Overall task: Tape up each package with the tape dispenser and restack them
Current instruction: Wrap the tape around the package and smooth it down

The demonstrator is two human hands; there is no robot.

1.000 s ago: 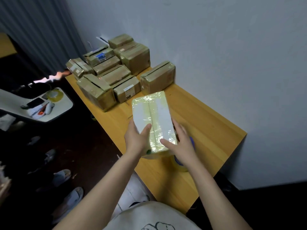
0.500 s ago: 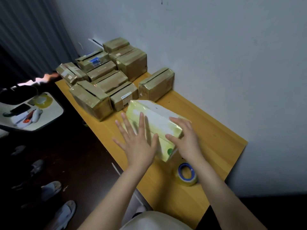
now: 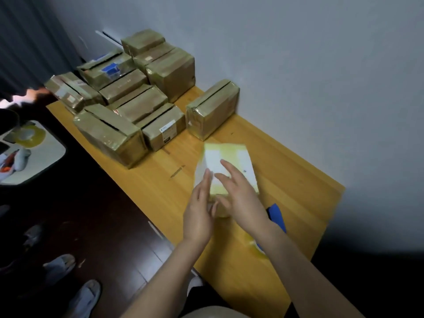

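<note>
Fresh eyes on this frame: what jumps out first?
The pale, yellow-taped package in the middle of the table, with the left hand flat against its side and the right hand spread on top. Behind it, a cluster of brown taped packages fills the far end; a blue-cored tape roll sits by the right forearm.

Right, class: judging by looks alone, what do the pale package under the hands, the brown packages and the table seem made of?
Pale package: probably white card under yellowish clear tape; faint sheen.
Brown packages: likely cardboard wrapped in glossy tape; wrinkled highlights.
Table: wood or wood-look laminate; grain lines, satin.
</note>
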